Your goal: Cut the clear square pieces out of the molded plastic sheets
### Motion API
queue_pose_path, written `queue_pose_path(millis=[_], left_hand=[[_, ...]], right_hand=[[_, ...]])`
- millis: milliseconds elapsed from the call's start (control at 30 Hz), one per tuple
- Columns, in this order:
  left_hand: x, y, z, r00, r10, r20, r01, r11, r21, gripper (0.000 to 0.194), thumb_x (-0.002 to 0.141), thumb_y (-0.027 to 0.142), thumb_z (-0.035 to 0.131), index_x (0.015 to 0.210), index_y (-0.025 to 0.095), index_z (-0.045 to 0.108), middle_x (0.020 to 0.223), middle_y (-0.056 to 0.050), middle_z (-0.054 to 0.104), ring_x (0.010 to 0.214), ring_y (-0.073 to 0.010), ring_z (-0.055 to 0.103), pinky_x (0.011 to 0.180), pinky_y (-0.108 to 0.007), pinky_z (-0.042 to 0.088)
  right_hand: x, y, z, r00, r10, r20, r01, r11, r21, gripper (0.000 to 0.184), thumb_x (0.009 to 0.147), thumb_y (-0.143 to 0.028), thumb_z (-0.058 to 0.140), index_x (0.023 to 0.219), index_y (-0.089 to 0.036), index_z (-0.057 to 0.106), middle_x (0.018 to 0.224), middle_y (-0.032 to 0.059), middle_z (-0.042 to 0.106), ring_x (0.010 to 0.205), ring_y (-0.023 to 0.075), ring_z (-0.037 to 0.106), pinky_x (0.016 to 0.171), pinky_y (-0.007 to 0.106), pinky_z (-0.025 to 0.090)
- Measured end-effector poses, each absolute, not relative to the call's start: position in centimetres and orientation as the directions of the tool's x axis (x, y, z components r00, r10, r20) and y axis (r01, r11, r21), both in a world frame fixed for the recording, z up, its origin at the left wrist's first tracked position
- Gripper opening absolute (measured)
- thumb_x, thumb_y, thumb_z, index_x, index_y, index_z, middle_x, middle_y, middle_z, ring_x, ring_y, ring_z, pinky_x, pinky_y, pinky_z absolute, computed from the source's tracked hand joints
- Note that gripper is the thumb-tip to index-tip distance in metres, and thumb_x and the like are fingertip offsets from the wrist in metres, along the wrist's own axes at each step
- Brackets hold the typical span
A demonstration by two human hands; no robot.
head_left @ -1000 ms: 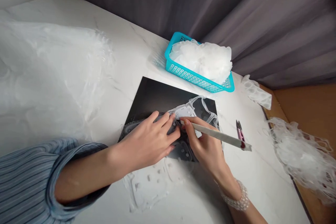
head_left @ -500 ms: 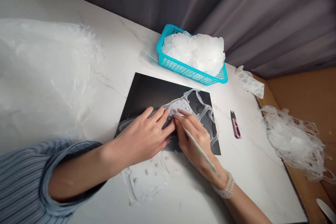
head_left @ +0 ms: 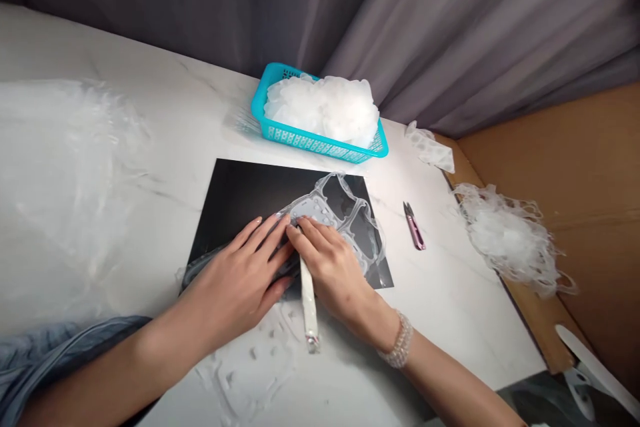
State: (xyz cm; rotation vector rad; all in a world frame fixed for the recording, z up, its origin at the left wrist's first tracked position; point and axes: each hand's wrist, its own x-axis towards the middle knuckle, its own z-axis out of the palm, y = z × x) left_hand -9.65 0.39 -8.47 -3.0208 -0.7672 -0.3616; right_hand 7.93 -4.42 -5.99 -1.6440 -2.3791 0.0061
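Nearest me, my **left hand** (head_left: pixel 235 280) lies open, fingers spread flat on the clear plastic blister sheet (head_left: pixel 325 212), touching it without gripping. My **right hand** (head_left: pixel 333 260) is closed around a slim pale tool (head_left: pixel 309 307), just beside the left fingertips. The tool's metal end points back toward me, past the black mat's near edge, and its other end is hidden under my fingers. A pearl bracelet (head_left: pixel 397 340) circles that wrist.

The sheet lies on the black mat (head_left: pixel 240 190), its long axis running diagonally from under my left hand toward the mat's far right corner. Open marble tabletop (head_left: pixel 450 320) lies to the right, with pink thread snips (head_left: pixel 414 227) near the mat. Beyond, a teal basket (head_left: pixel 320 145) holds white plastic, nearly touching the mat's far edge.
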Motion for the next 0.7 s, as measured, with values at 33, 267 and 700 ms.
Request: queue_pose_path(millis=[33,267,700], left_hand=[[-9.7,0.4,-8.6,0.849,0.476,0.230,0.477,-0.877,0.054,0.051,0.099,0.036,0.037,0.137,0.009,0.056,0.149,-0.019,0.046,0.141,-0.0324,0.039,0.115,-0.048,0.032],[-9.8,0.3,-8.7,0.858,0.470,0.206,0.474,-0.880,0.033,0.055,0.099,0.035,0.039,0.150,0.015,0.040,0.155,-0.016,0.038,0.143,-0.0325,0.036,0.114,-0.049,0.033],[-9.5,0.7,-6.6,0.827,0.525,0.203,0.429,-0.822,0.375,0.049,0.098,0.034,0.044,0.143,0.015,0.050,0.150,-0.017,0.046,0.143,-0.0339,0.034,0.117,-0.055,0.025]], right_hand=[[7.8,-4.3,-6.0,-0.331,0.924,0.192,0.913,0.365,-0.184,0.034,0.098,-0.010,0.041,0.127,-0.007,0.059,0.125,0.0217,0.065,0.112,0.0287,0.064,0.092,0.045,0.056],[16.4,-3.5,-5.4,0.300,0.934,0.196,0.442,0.046,-0.896,0.026,0.099,-0.027,0.048,0.117,-0.025,0.066,0.114,0.0072,0.072,0.092,0.0190,0.073,0.083,0.037,0.062],[23.0,-9.2,-2.9,0.581,0.812,-0.047,-0.052,-0.020,-0.998,0.015,0.092,-0.026,0.062,0.103,-0.031,0.071,0.086,0.0001,0.078,0.092,0.0212,0.076,0.088,0.040,0.063]])
